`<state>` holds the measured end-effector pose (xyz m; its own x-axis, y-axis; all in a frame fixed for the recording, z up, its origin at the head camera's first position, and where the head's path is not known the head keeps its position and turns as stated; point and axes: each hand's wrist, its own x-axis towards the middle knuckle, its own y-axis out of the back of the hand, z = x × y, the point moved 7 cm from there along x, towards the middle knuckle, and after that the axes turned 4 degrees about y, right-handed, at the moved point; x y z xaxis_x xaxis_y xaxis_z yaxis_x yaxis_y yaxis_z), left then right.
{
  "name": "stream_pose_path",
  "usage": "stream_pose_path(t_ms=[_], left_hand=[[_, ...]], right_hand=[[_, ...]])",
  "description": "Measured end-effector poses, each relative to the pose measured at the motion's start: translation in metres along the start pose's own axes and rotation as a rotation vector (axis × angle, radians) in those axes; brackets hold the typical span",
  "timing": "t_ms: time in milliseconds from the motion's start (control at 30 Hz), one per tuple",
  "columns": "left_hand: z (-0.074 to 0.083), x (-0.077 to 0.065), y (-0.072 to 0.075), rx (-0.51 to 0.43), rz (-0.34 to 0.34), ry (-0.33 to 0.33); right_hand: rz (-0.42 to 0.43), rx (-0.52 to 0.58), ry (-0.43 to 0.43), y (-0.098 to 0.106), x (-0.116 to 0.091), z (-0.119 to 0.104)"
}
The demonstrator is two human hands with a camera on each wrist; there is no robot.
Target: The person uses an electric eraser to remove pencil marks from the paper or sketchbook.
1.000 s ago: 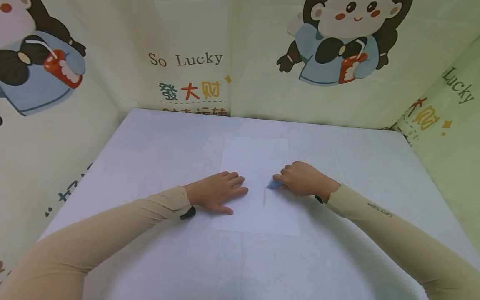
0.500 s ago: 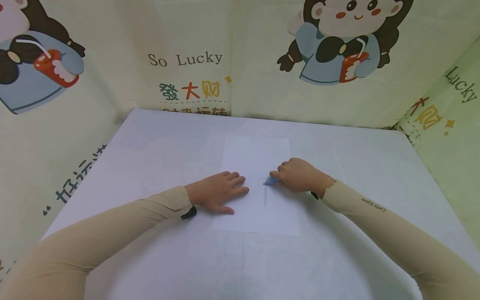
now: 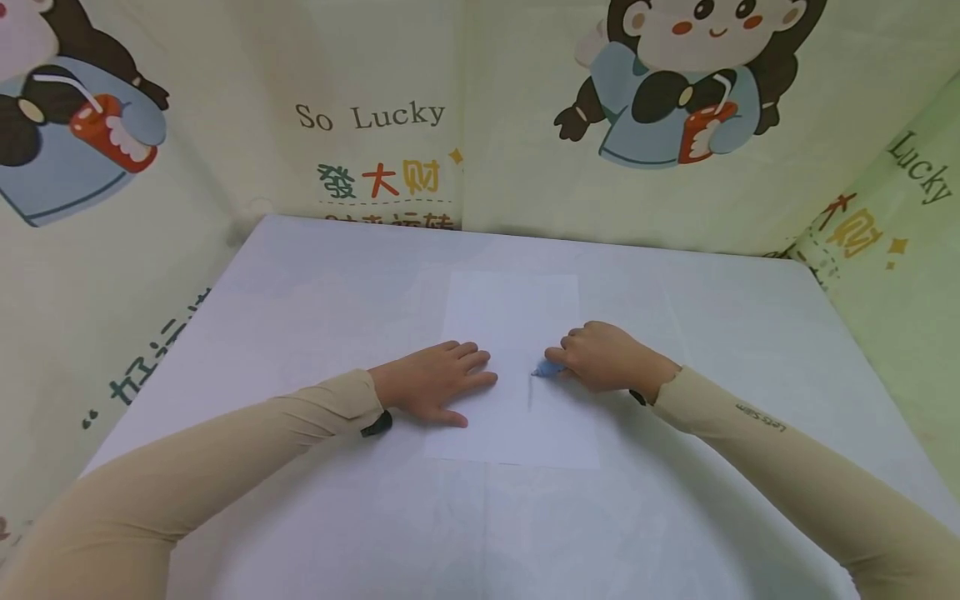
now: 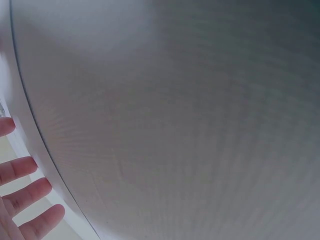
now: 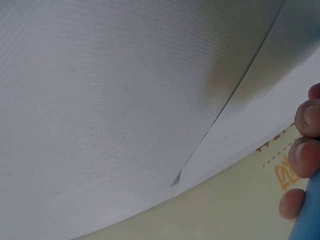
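A white sheet of paper (image 3: 510, 317) lies on the white table, with a short, faint grey line (image 3: 530, 396) near its middle. My left hand (image 3: 435, 383) rests on the left part of the sheet, fingers spread and thumb apart. In the left wrist view its fingertips (image 4: 45, 220) show at the lower left. My right hand (image 3: 607, 357) grips a thick blue pen (image 3: 551, 368) over the sheet's right side. The pen's dark tip points left, right at the upper end of the grey line. In the right wrist view, curled fingers (image 5: 305, 155) lie along the blue barrel (image 5: 307, 215).
The white table (image 3: 337, 275) extends around the paper on every side. Pale cloth walls (image 3: 510, 125) with cartoon figures and lettering stand behind it and to both sides. Each wrist carries a dark strap, the left strap (image 3: 377, 425) showing more plainly.
My right hand with the blue pen moved slightly up and left, then came back down and right to about where it was. My left hand has stayed in place on the paper.
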<state>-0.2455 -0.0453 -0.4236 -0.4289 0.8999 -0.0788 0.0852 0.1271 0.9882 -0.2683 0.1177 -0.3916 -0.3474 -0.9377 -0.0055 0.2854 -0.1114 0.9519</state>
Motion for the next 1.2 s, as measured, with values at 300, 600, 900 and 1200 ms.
stream_pose_path(t_ms=[300, 600, 900, 1200], left_hand=[[0.0002, -0.0002, -0.0013, -0.004, 0.000, 0.001], [0.0007, -0.0002, -0.0020, 0.004, 0.007, 0.004], [0.0003, -0.0011, -0.0021, 0.009, 0.004, 0.007], [0.0017, -0.0009, -0.0021, 0.005, 0.033, -0.010]], right_hand=[[0.000, -0.007, -0.012, 0.0000, 0.0068, 0.0057], [-0.020, -0.002, -0.017, -0.0005, 0.0039, 0.0027], [-0.007, -0.009, -0.005, -0.0001, 0.0015, 0.0006], [-0.029, -0.013, -0.031, -0.0019, 0.0077, 0.0063]])
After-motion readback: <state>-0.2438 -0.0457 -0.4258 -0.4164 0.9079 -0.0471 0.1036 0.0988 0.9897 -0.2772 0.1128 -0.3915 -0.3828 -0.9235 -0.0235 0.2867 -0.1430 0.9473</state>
